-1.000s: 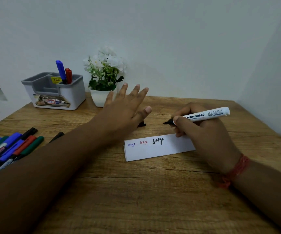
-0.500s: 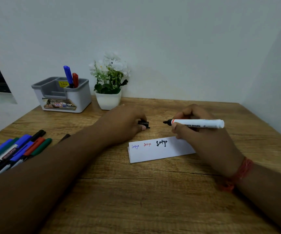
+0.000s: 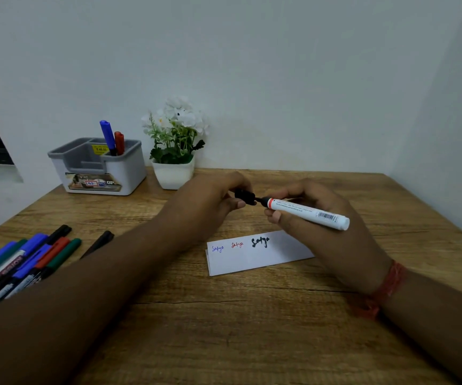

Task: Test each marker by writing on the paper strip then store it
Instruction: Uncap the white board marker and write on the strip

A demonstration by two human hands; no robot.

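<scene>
The left hand [image 3: 207, 202] pinches a black cap [image 3: 245, 196], partly hidden by its fingers, at the marker [image 3: 306, 212] tip. The right hand [image 3: 315, 218] grips that marker, covering the paper strip [image 3: 252, 255]'s right end. Left, the forearm overlaps loose markers [image 3: 21, 262] cut off by the frame edge.

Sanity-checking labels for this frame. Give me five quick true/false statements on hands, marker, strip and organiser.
1. The right hand grips the white marker. True.
2. The left hand rests flat on the table. False: it pinches the black cap at the marker's tip.
3. The paper strip bears three written words. True.
4. The grey organiser holds a green marker. False: it holds a blue marker and a red marker.
5. The cap is fully seated. False: the marker's black neck still shows.
</scene>
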